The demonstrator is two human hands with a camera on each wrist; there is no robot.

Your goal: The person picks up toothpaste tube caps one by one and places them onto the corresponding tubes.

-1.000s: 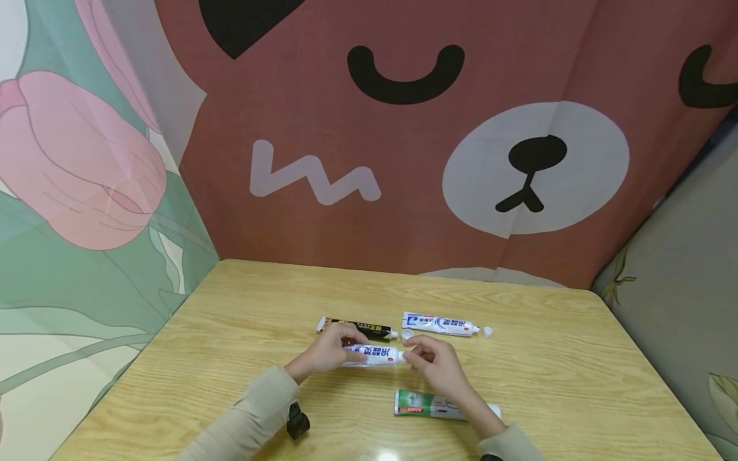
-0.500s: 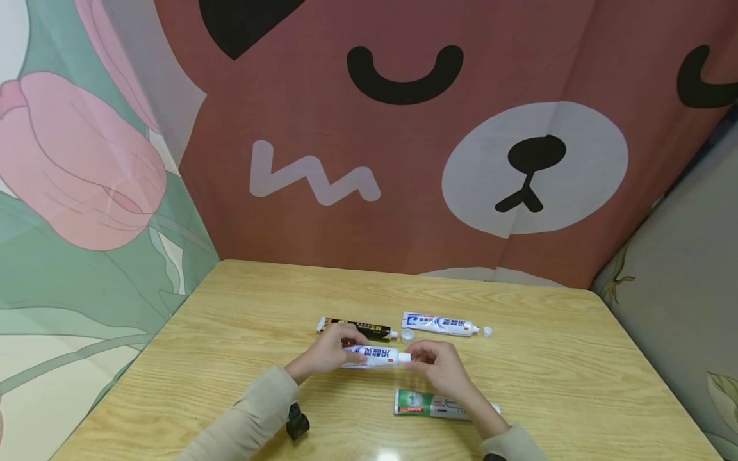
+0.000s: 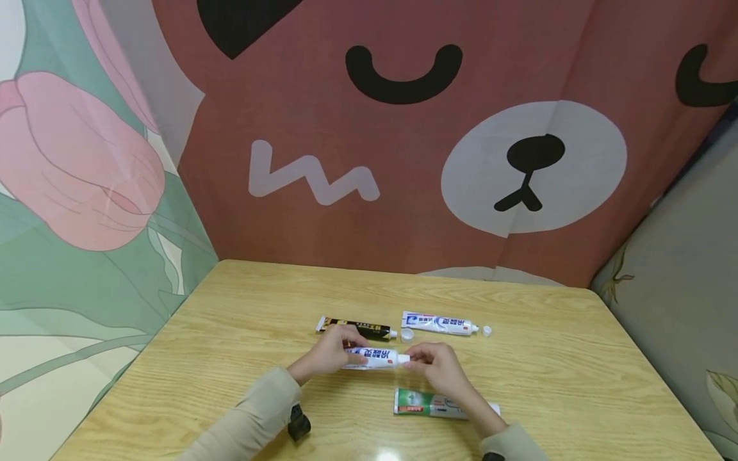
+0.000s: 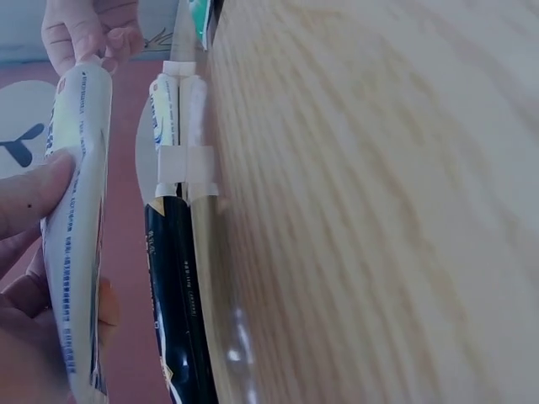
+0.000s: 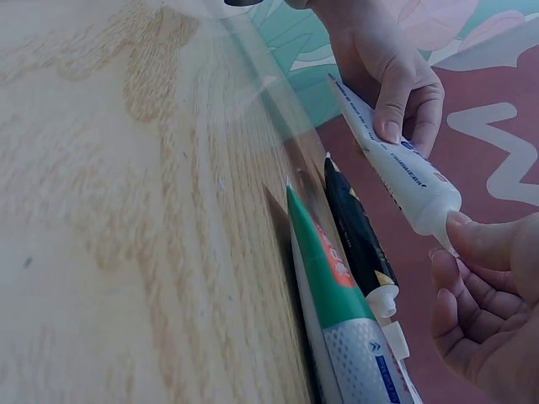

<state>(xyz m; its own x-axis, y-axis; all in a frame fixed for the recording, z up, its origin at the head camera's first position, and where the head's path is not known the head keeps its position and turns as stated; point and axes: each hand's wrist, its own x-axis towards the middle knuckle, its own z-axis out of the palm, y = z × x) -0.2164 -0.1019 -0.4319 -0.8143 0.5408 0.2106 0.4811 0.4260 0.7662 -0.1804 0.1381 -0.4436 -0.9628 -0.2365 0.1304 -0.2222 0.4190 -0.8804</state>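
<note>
In the head view my left hand holds a white toothpaste tube with blue lettering, thumb on its near face. The tube is held above the table, its capped end pointing right. My right hand pinches the white cap at that end between thumb and index finger. The right wrist view shows the thumb and fingertips closed round the narrow tip, below the tube's shoulder; they hide much of the cap. Seen from the left wrist, the tube's back faces the camera, with small blue print.
Behind the hands, a black toothpaste tube and another white-and-blue tube lie uncapped on the wooden table. Beside their nozzles sit a larger cap and a small cap. A green-and-white tube lies under the right forearm.
My right fingers have shifted slightly rightward and curled closer together, leaving more of the white cap showing. The left hand keeps its hold on the tube. The tubes on the table have not moved.
</note>
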